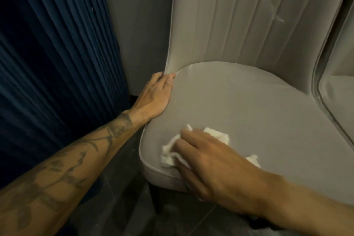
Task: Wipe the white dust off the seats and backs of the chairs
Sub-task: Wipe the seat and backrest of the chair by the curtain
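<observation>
Chair [249, 105]: grey upholstered, standing on the dark tiled floor [118, 188] and filling the middle and right of the view, seat toward the camera, tall back behind it. Nearest, the right hand [214, 165] lies palm down on the front left part of the seat, fingers stretched out and close together, flat on a crumpled white cloth [170, 156]; it presses the cloth rather than clutching it. The hand is blurred. Bits of cloth show past the fingertips, at the thumb side and by the wrist. Below the seat's front edge one dark chair leg [157, 203] shows. The left forearm [67, 168], tattooed, runs in from the lower left. The left hand [155, 97] rests flat against the seat's left edge, fingers straight and together, holding nothing, fingertips at the corner where the seat meets the back. Seat cushion looks smooth, with piping round the rim. Further off, the chair back [239, 21] has vertical padded channels with a chevron bend; a few white dust marks [279, 18] sit on its right half. At the far right, just beside this chair, part of a second chair [341, 92] of the same grey. On the left hangs a navy pleated curtain [57, 53], and between it and the chair back is a strip of grey wall [138, 25].
</observation>
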Demonstrator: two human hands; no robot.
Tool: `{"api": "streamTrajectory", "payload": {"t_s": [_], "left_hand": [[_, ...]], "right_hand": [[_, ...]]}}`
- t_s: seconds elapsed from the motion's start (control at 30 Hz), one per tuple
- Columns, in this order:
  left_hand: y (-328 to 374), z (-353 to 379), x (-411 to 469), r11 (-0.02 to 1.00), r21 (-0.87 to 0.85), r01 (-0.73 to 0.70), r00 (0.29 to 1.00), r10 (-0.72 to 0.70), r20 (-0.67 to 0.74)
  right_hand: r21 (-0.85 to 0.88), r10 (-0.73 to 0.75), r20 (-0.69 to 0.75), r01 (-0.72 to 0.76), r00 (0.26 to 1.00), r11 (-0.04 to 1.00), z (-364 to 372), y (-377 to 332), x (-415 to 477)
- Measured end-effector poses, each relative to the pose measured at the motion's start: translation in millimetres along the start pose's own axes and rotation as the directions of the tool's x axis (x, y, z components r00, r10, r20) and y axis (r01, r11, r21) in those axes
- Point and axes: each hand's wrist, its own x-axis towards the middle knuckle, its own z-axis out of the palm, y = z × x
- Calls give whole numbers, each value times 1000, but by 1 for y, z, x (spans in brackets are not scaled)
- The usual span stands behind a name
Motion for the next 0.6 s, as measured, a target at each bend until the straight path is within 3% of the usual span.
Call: {"api": "streamTrajectory", "payload": {"t_s": [0.23, 0.43, 0.6], "left_hand": [[3, -3, -2, 999, 26, 19, 1000, -20, 9], [4, -3, -4, 999, 30, 26, 999, -27, 23], [1, -4, -2, 999, 53, 0, 1000, 0, 11]], "right_hand": [[15, -6, -52, 6, 999, 1000, 21, -33, 46], [52, 16, -59, -13, 998, 999, 15, -8, -7], [22, 23, -86, -22, 996, 1000, 22, -28, 30]]}}
